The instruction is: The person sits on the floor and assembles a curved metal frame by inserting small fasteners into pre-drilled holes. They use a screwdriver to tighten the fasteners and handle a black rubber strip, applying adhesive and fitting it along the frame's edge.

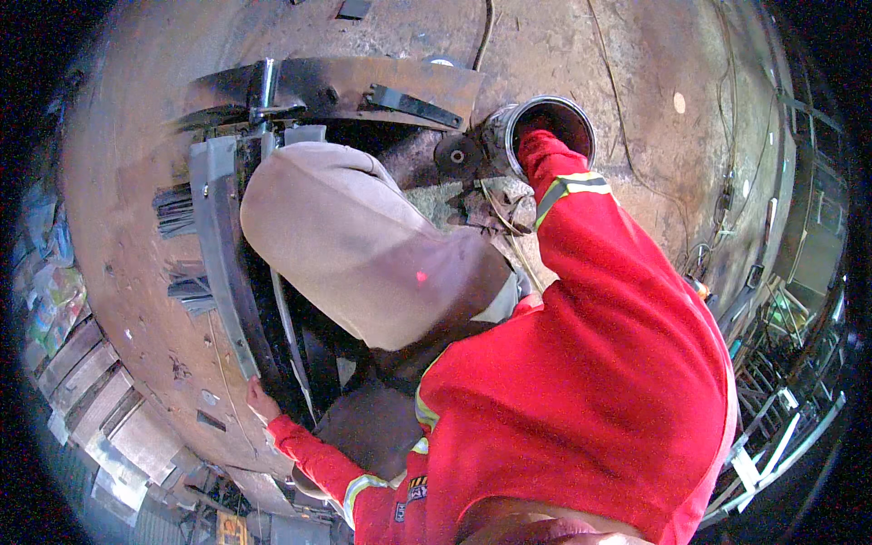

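My right arm, in a red sleeve, reaches down into a round metal bucket (591, 136) at the upper right. Its right hand (536, 124) is in the dark inside, with the fingers hidden. At the lower left, my left hand (262, 401) grips the outer edge of a long, curved grey metal beam (218, 245), near its close end. The fingers look small and are only partly seen. My bent knee in grey trousers (345, 236) lies between the beam and the bucket.
A dark round disc (457, 156) stands beside the bucket. Behind it, a flat bar with holes (413, 105) lies on a curved plate (336, 77). Stacks of thin metal strips (174, 211) sit left of the beam. Cables (610, 86) cross the floor; metal frames (781, 427) crowd the right.
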Demonstrator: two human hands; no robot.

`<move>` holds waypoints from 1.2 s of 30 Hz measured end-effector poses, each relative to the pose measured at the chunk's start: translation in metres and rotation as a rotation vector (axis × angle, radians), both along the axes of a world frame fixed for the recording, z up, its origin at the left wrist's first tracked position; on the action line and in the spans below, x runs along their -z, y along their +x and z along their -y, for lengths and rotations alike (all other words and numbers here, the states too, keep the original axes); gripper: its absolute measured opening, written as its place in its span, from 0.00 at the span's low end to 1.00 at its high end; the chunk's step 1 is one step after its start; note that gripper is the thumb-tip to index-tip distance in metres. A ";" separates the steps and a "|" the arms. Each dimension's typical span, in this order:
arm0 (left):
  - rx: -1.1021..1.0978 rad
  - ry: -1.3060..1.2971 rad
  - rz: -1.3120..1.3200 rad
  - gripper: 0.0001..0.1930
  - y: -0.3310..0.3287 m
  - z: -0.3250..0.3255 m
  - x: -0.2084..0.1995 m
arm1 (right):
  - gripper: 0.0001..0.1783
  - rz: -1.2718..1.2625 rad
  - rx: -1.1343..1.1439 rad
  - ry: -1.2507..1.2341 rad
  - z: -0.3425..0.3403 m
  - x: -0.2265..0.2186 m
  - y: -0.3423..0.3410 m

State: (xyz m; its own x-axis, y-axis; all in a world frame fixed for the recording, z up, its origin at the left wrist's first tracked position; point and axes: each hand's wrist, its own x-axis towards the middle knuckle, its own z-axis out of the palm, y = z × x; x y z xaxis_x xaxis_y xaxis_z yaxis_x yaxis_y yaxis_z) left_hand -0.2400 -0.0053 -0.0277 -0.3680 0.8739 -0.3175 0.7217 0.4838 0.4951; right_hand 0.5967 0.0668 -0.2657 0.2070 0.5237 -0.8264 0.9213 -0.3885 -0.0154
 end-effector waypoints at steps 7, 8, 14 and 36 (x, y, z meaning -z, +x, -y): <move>-0.025 -0.023 -0.039 0.19 -0.001 -0.002 0.003 | 0.15 -0.016 -0.005 0.080 -0.004 -0.027 0.009; -0.015 -0.032 -0.052 0.19 0.001 -0.003 0.002 | 0.16 -0.028 -0.001 0.099 -0.003 -0.032 0.008; 0.034 -0.035 -0.103 0.17 0.009 -0.011 -0.008 | 0.16 -0.284 0.168 0.381 0.006 -0.096 -0.017; -0.077 -0.002 0.103 0.18 0.010 0.000 -0.005 | 0.20 0.054 -0.213 -0.054 -0.005 -0.071 -0.004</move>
State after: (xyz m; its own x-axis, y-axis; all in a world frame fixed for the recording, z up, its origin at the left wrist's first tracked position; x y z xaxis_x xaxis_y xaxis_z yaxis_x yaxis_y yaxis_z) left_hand -0.2299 -0.0049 -0.0225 -0.3994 0.8436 -0.3590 0.6278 0.5370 0.5635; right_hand 0.5928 0.0721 -0.1943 0.1415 0.5159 -0.8449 0.9815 -0.1843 0.0518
